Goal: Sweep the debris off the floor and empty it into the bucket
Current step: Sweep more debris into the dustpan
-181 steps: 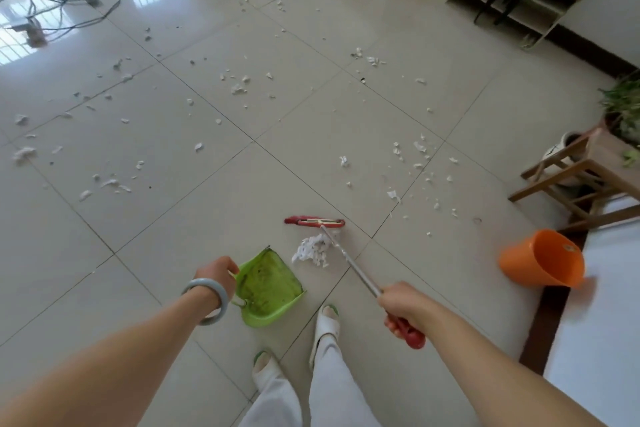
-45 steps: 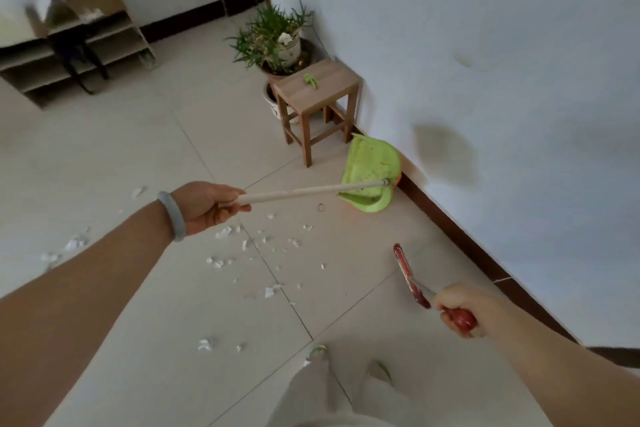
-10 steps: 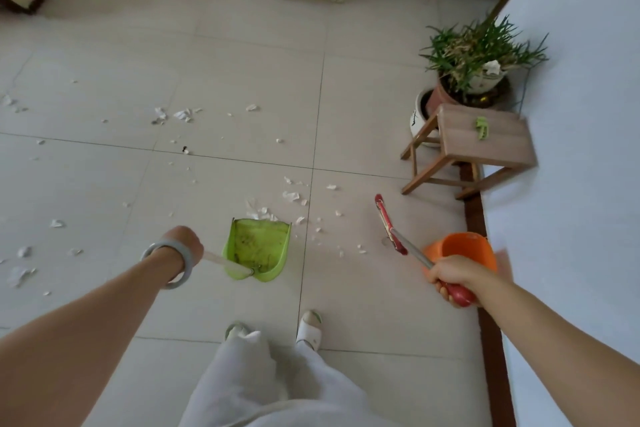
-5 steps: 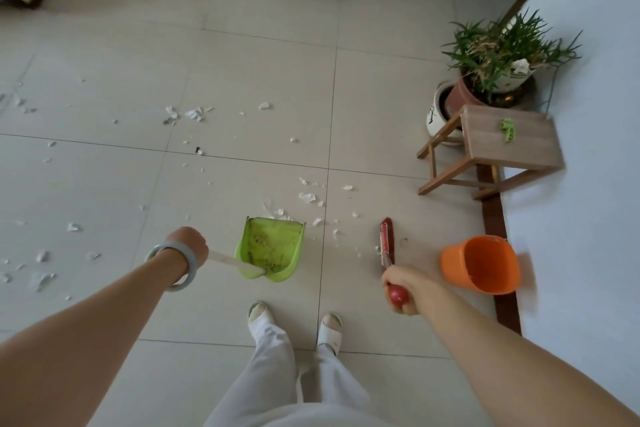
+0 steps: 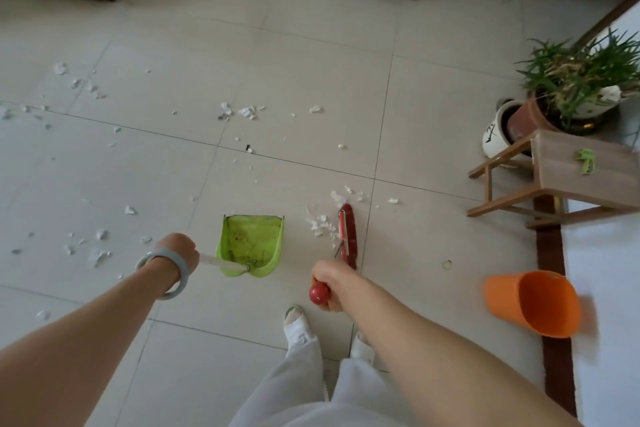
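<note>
No legible text, label, brand, number or sign is found in the head view. A dark brush-like mark is carried on the white pot (image 5: 491, 142), which stands behind the wooden stool (image 5: 585, 180) near the right edge of the floor (image 5: 311, 45). The mark cannot be read as a character.

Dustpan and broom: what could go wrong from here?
1. The scrap pile lies beside the dustpan, off its right wall and not in front of its open far edge. A leftward stroke of the broom may jam scraps against that wall.
2. Some loose scraps lie beyond the broom head near the tile joint, and the stroke could miss them.
3. A small ring lies on the floor between broom and bucket. It might get swept up as debris.
</note>
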